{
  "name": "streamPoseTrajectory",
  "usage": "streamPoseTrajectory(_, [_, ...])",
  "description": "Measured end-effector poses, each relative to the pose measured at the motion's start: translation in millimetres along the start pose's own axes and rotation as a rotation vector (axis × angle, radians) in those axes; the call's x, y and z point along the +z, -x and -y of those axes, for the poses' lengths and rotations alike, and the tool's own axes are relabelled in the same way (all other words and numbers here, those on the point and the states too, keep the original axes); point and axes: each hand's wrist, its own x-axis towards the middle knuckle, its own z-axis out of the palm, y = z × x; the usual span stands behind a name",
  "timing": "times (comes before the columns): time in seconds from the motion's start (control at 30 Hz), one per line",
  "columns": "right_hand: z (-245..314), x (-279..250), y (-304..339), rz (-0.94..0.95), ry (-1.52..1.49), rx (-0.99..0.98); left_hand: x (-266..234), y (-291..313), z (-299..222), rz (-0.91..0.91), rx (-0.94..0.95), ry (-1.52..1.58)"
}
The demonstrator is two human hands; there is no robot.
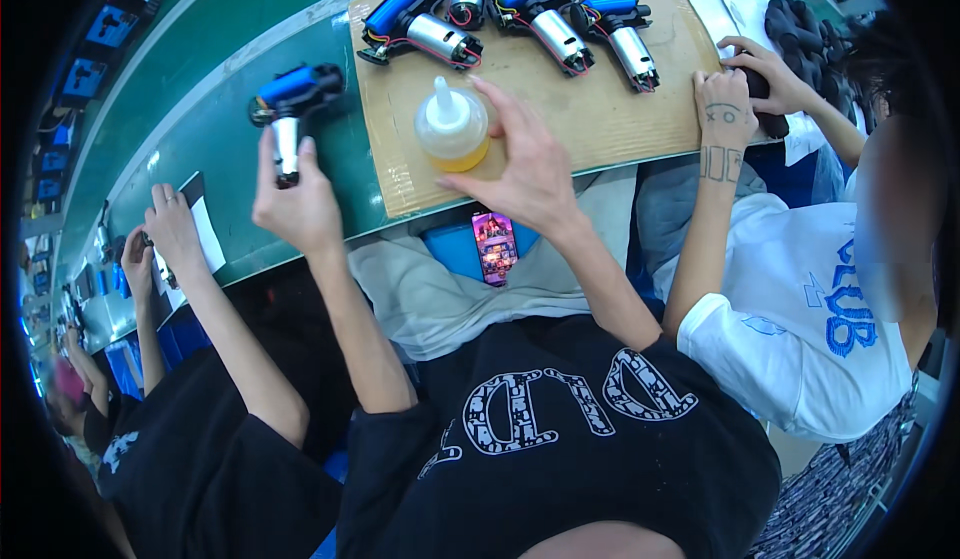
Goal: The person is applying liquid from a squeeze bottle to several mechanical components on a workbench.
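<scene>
My left hand [298, 199] grips a motor assembly [287, 144] by its silver motor, over the green table left of the cardboard. A blue cylinder and black parts, blurred, form its upper end. Right of it, a clear squeeze bottle [452, 137] with a white nozzle and yellow liquid stands at the cardboard's near left. My right hand [530, 164] is open beside this bottle, thumb and fingers spread around its right side. Whether the fingertips touch the bottle, I cannot tell. Several similar motor assemblies [548, 21] with blue cylinders and red wires lie along the cardboard's far side.
A cardboard sheet [590, 129] covers part of the green table [225, 74]. A lit phone [494, 247] rests in my lap below the table edge. Co-workers' hands [730, 99] work close on the right, near black parts [795, 39]; another person's hands [172, 224] are on the left.
</scene>
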Motion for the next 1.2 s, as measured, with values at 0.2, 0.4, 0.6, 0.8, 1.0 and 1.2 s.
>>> streamPoseTrajectory(0.2, [5.0,11.1,-0.4,0.062,0.092,0.070,1.0,43.7,-3.1,0.068,0.038,-0.028])
streamPoseTrajectory(0.4, [8.1,5.0,14.9,-0.005,0.025,0.104,-5.7,68.5,-15.6,0.120,0.114,-0.111])
streamPoseTrajectory(0.6, [3.0,8.7,19.4,-0.104,0.035,0.074,-32.9,81.0,6.1,0.332,0.046,0.166])
streamPoseTrajectory(0.8, [4.7,12.5,22.3,-0.096,0.042,0.086,-23.6,25.2,19.7,0.340,-0.052,0.389])
streamPoseTrajectory(1.0, [-1.0,18.1,24.0,-0.105,0.073,0.032,-30.2,13.4,33.7,0.391,-0.103,0.445])
streamPoseTrajectory(1.2, [2.1,5.9,51.9,-0.252,-0.055,0.130,-23.6,9.9,32.1,0.431,-0.032,0.340])
